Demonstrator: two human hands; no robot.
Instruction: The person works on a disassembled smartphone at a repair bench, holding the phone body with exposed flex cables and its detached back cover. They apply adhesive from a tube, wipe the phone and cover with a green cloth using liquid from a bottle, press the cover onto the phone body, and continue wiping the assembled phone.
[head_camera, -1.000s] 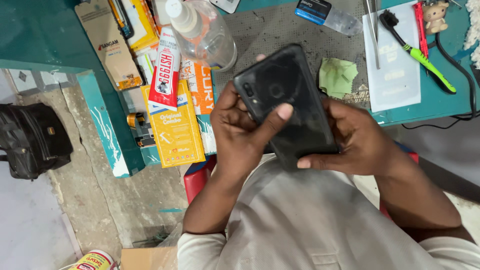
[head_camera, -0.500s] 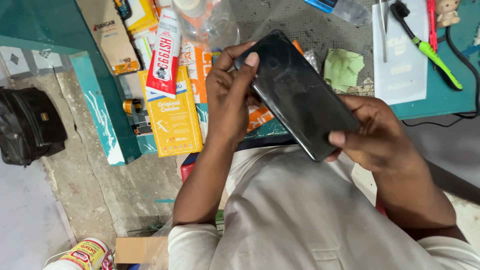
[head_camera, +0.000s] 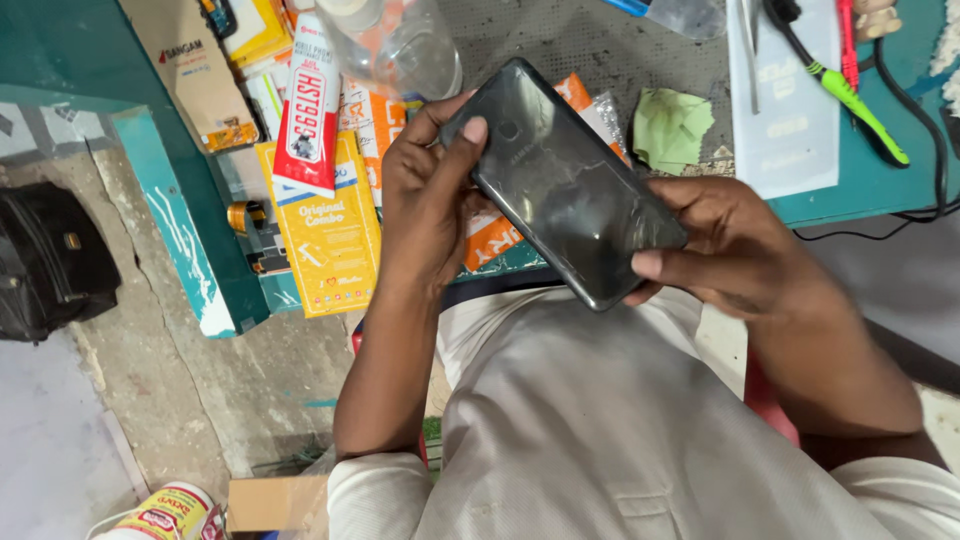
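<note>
Above the lap, off the counter (head_camera: 860, 190), we grip the black phone (head_camera: 565, 185) by its ends: left hand (head_camera: 425, 195) up top, right hand (head_camera: 740, 250) below. Loosened fingers could drop it.

The person wears a pale grey-beige shirt (head_camera: 600, 440) with short sleeves that end above the elbows, the cloth lightly creased across the chest. A stitched pocket edge shows low on the front. Both forearms are bare, and the left hand (head_camera: 425, 195) and right hand (head_camera: 735, 245) carry no rings, watch or gloves.
</note>
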